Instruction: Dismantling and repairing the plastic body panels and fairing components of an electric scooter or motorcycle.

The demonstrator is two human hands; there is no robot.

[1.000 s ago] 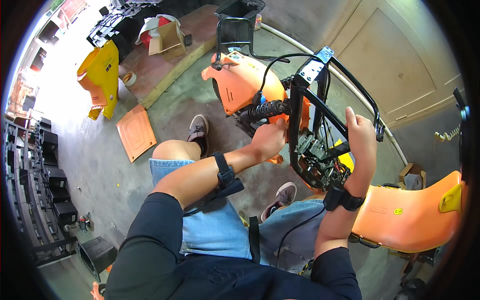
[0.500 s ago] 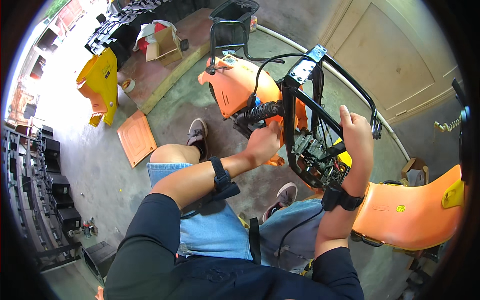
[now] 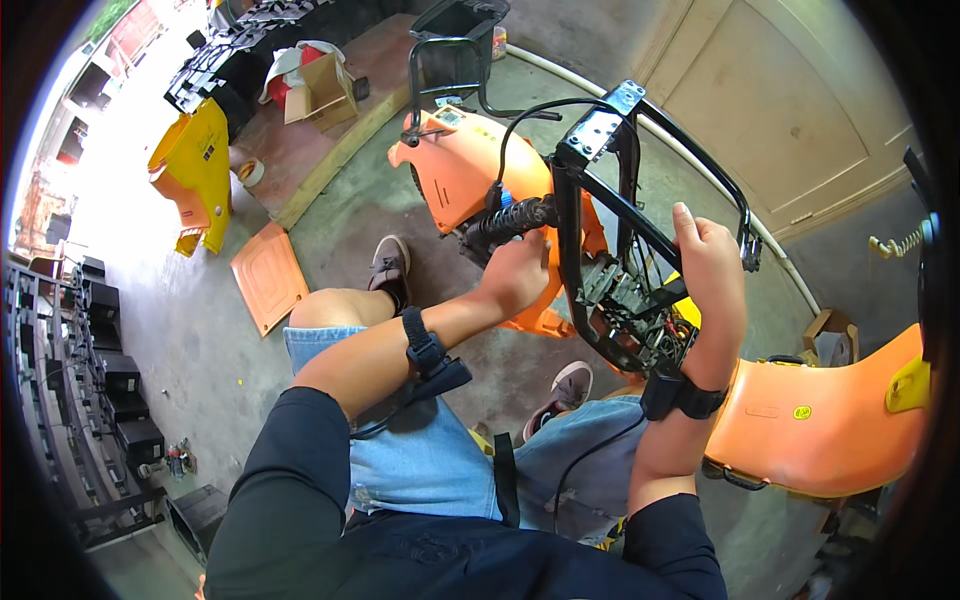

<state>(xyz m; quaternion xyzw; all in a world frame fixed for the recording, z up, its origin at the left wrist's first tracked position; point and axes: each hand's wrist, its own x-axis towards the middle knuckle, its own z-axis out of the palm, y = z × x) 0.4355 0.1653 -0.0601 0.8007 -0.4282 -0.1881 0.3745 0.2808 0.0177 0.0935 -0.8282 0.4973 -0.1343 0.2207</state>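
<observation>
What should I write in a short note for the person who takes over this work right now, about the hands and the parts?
Left hand: closed around the black ribbed tube beside the orange body panel.
Right hand: gripping the upper bar of the black metal frame, holding it steady.
Parts: wiring and connectors sit exposed inside the frame, between the knees. A large orange cover lies to the right; a yellow panel and a flat orange panel lie on the floor to the left.
Done: covers are off the frame.
Left: the tube and wiring are not yet tidy; panels are not mounted.
</observation>
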